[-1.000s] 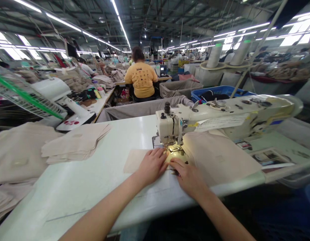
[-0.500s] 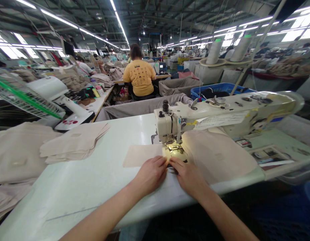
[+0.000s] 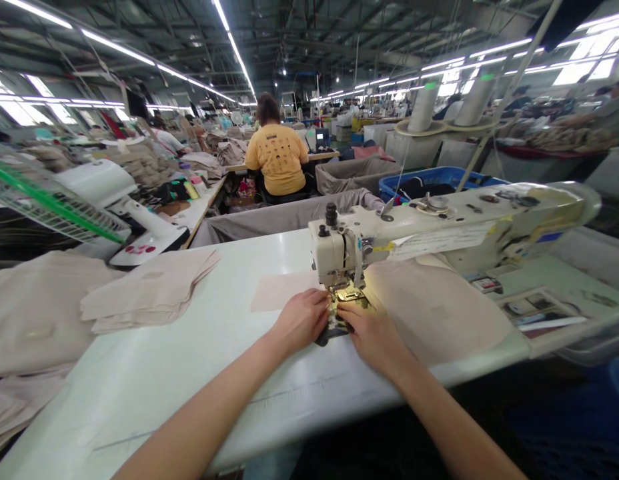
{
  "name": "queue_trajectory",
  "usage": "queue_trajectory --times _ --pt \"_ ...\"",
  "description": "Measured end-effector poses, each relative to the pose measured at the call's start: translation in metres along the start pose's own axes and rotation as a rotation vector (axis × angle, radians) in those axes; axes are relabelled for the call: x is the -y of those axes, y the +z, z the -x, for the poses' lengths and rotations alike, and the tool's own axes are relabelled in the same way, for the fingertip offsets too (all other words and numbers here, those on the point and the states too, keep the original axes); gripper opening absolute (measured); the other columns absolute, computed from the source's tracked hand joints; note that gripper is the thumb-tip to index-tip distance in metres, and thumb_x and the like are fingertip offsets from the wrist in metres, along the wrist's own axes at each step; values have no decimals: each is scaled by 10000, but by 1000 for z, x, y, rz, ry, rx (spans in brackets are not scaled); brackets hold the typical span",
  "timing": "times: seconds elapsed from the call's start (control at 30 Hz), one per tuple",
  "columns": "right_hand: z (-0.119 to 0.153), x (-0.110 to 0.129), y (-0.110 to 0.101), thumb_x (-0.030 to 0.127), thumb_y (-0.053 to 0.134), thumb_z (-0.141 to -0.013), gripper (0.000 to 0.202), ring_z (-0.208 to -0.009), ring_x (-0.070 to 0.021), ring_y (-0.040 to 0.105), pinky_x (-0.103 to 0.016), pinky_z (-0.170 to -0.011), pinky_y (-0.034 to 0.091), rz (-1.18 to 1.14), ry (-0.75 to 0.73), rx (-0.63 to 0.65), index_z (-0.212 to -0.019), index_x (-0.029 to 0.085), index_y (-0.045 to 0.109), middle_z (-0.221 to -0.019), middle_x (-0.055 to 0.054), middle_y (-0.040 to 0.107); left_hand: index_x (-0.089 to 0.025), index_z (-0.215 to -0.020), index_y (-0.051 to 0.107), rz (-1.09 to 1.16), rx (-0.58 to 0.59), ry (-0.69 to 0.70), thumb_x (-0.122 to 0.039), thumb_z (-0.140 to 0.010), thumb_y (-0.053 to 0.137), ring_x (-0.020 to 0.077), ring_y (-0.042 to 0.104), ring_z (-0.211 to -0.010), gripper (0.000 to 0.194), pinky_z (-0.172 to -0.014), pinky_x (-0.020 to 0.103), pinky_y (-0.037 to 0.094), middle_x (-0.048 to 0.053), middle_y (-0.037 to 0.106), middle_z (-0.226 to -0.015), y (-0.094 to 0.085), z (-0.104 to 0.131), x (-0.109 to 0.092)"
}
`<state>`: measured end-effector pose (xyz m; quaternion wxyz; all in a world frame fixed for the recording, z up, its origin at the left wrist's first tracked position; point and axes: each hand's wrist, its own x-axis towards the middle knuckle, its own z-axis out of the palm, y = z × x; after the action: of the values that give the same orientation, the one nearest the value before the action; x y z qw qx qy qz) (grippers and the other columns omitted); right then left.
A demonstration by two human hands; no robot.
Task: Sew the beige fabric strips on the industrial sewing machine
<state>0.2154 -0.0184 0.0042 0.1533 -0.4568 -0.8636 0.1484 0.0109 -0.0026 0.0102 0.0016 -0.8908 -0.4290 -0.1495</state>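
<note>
- Small beige cloth [image 3: 277, 292]: flat on bench [image 3: 189, 380], inner end running towards needle area of sewing machine [image 3: 334, 257].
- Left hand [image 3: 303, 319]: fingers together, slightly curled, tips by the presser foot; pinch or press, cannot tell.
- Right hand [image 3: 373, 333]: part-curled, tips at the brass-coloured plate [image 3: 350, 295]; grip on cloth, cannot tell.
- Risk: uneven hand pressure could skew the cloth.
- Risk: a slip could put fingertips under the needle.
- Risk: right forearm, beside large beige panel [image 3: 434, 317], could drag it.
</note>
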Motion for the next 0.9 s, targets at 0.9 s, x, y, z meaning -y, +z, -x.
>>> queue_trajectory --times 0.9 --pt "13 2 13 72 463 -867 528 -1107 -245 687 -387 -935 560 28 51 -6 -1352 210 617 -1471 -66 564 -158 -1270 604 27 -57 -34 -216 -968 474 271 549 -1297 334 -1097 484 483 147 632 -1329 9 8 5"
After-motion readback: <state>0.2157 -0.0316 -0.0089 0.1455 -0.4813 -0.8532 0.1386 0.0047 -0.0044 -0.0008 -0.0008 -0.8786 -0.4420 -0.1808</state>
